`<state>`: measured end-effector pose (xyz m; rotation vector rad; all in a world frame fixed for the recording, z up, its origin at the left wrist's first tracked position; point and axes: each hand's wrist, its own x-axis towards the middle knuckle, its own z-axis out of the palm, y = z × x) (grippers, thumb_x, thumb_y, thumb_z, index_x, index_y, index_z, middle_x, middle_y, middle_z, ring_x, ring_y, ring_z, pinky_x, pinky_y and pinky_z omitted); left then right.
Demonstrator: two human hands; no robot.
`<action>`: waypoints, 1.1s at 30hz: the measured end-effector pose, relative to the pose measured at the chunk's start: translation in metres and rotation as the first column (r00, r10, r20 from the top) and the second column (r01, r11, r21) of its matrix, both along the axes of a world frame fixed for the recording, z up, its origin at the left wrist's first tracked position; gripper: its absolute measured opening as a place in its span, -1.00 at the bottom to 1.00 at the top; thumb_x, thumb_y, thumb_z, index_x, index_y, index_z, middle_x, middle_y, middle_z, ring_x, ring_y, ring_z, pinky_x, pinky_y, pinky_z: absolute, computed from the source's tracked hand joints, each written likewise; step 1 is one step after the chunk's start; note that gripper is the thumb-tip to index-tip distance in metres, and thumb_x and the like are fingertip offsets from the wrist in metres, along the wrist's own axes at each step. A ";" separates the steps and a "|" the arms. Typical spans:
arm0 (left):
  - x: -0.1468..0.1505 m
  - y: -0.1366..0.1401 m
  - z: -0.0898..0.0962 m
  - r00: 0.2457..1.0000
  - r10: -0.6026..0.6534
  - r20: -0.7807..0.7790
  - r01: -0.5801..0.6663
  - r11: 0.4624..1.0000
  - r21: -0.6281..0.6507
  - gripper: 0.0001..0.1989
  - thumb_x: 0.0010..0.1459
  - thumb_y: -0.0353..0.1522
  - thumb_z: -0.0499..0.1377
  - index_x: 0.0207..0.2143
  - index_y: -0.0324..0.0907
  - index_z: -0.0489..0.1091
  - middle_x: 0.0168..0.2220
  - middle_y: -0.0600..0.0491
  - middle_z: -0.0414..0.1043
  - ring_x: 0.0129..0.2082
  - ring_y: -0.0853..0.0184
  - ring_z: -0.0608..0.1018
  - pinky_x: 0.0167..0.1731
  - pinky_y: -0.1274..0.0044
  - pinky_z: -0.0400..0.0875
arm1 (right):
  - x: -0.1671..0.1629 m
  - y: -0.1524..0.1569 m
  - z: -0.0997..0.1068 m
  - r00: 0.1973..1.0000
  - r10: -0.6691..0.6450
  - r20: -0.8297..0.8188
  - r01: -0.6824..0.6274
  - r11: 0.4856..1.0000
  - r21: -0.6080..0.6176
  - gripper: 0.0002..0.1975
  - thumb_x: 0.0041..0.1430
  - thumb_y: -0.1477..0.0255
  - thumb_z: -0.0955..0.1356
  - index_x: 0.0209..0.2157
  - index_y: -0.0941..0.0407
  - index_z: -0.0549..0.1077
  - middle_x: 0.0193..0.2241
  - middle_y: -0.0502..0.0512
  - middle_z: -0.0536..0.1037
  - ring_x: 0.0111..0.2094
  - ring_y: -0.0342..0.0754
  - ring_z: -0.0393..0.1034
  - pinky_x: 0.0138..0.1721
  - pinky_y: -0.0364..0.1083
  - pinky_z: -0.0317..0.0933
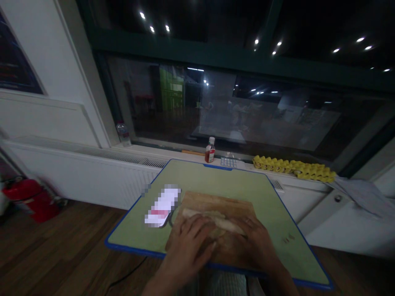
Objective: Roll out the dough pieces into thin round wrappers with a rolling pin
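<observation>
A pale, uneven roll that looks like dough (226, 224) lies across a wooden board (234, 250) in front of me. Over its left part my left hand (193, 238) is placed palm down, fingers curved over the roll and thumb apart. My right hand (254, 234) presses on the right end, its fingers bent round it. Both palms and the undersides of the fingers are hidden, and some blur softens the roll's outline. The board rests on a small green table (197, 174) with a blue rim.
Left of the board lies a lit phone (163, 206), its screen blurred out. Along the windowsill stand a bottle with red contents (210, 151), yellow egg trays (293, 167) and a clear bottle (123, 134). A red fire extinguisher (31, 200) is on the floor at left.
</observation>
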<state>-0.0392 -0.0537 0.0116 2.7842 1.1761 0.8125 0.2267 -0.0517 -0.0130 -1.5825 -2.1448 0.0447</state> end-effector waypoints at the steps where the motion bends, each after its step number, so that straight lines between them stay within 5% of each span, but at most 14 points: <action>1: -0.004 0.007 0.001 0.999 0.039 0.015 -0.039 0.999 0.017 -0.59 0.34 -0.25 0.06 0.22 0.03 0.26 0.22 0.08 0.32 0.23 0.12 0.31 0.20 0.17 0.22 | 0.002 0.001 0.002 0.999 0.023 0.035 -0.023 1.000 -0.001 -0.59 0.14 0.46 0.42 0.04 -0.09 0.51 -0.03 0.06 0.59 0.01 0.12 0.44 0.10 0.13 0.30; 10: -0.012 0.048 -0.016 0.996 0.089 -0.017 -0.089 0.996 0.007 -0.47 0.35 -0.19 0.04 0.31 -0.09 0.12 0.27 -0.01 0.28 0.25 0.13 0.32 0.20 0.22 0.23 | -0.007 0.011 0.004 0.996 0.093 0.012 -0.092 0.995 -0.037 -0.63 0.20 0.32 0.40 0.06 -0.05 0.48 0.01 0.08 0.55 0.05 0.08 0.40 0.14 0.12 0.25; 15: -0.012 0.058 -0.021 0.989 0.146 0.026 -0.144 0.988 -0.056 -0.51 0.37 -0.18 -0.01 0.28 -0.13 0.18 0.17 -0.03 0.41 0.15 0.16 0.45 0.14 0.29 0.34 | -0.006 0.017 0.003 0.995 0.073 -0.070 -0.071 0.997 0.035 -0.60 0.39 0.33 0.18 0.19 0.00 0.34 0.12 0.08 0.47 0.15 0.02 0.30 0.22 0.13 0.13; 22: -0.008 0.066 -0.003 0.985 0.164 -0.055 -0.172 0.966 -0.191 -0.47 0.39 -0.16 -0.04 0.33 -0.12 0.12 0.08 -0.08 0.49 0.00 0.14 0.57 -0.01 0.35 0.45 | -0.008 0.033 -0.009 1.000 0.012 0.025 -0.015 0.991 0.131 -0.57 0.43 0.37 0.06 0.11 0.06 0.41 0.09 0.10 0.50 0.13 0.02 0.32 0.21 0.15 0.14; 33: -0.008 0.082 0.020 0.984 0.151 -0.098 -0.168 0.967 -0.193 -0.46 0.36 -0.13 -0.01 0.30 -0.13 0.17 0.26 -0.03 0.28 0.27 0.11 0.30 0.23 0.25 0.21 | 0.000 0.042 0.000 0.999 0.022 0.034 -0.029 0.977 0.212 -0.57 0.42 0.37 0.08 0.13 0.11 0.41 0.12 0.17 0.47 0.19 0.06 0.27 0.24 0.19 0.11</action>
